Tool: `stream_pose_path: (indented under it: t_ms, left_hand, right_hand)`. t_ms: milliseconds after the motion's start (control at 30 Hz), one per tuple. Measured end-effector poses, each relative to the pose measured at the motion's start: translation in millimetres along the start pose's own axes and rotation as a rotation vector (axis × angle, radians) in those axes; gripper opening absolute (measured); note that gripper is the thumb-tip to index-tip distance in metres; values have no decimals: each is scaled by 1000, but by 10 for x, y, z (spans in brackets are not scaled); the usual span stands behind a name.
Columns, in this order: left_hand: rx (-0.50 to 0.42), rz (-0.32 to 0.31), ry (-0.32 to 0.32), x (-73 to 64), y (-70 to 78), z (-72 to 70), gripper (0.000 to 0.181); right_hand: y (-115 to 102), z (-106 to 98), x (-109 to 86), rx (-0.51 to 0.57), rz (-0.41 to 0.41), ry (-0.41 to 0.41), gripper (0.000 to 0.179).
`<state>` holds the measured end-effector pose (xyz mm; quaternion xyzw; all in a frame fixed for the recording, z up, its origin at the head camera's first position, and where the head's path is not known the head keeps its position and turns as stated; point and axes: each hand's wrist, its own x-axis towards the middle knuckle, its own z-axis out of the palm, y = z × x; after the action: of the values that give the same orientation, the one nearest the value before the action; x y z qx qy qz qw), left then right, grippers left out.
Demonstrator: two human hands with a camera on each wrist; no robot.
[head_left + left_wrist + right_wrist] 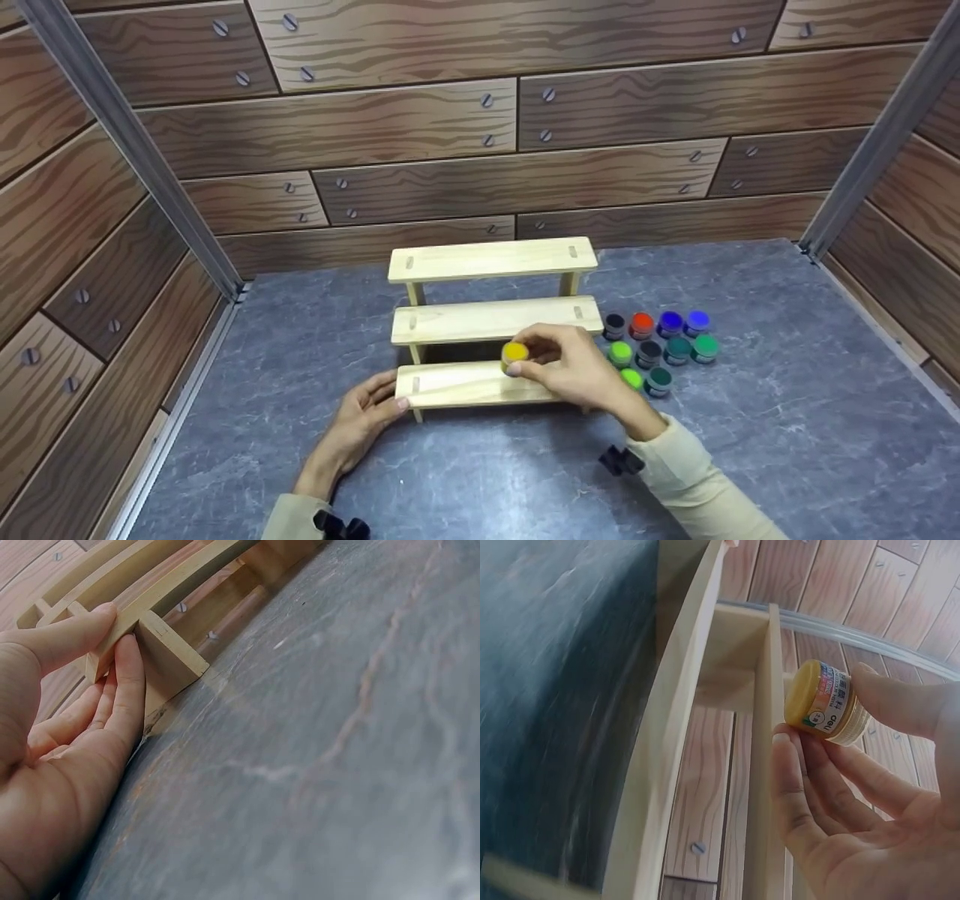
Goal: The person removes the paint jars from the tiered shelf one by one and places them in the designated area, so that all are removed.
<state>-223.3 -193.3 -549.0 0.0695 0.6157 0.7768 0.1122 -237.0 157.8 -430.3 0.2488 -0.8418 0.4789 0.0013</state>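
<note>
A pale wooden three-step rack [491,319] stands in the middle of the table. At its lowest step, my left hand [356,424] grips the left end, thumb on top and fingers beneath, as the left wrist view shows. My right hand [581,371] pinches a small paint jar [829,701] with a yellow lid and a printed label between thumb and fingers. In the head view this yellow jar [514,352] is over the middle of the lowest step. The right wrist view has it tilted, clear of the step boards.
Several paint jars with black, red, blue and green lids stand in rows right of the rack, among them a red one [641,324] and a dark green one [658,381]. Wood-patterned walls [420,127] enclose the grey marbled table [787,420] at the back and sides.
</note>
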Motion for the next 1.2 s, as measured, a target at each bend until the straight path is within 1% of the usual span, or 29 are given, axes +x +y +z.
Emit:
stream_pose_path:
  t_ms: [300,533,667,800,967,1200]
  left_hand:
    - [-7,-5,10,-2,-1,2,73]
    - [1,1,3,-1,1,1,73]
    - [18,20,-16,-4,-7,-5,71]
    - [26,35,-8,1,-3,-5,69]
    - [23,22,11,-2,3,-4,69]
    - [17,5,11,-3,-2,-3,71]
  right_hand:
    - [142,-264,-179,-49,-22,42,29]
    - [264,-551,-344,-87,-22,106,31]
    - [346,-733,-452,-87,25,146,34]
    - [429,-895,-547,-103,70,174,36]
    - [544,-1045,-669,-132,89,198,37]
    - [733,-1212,-868,-193,159,216,43]
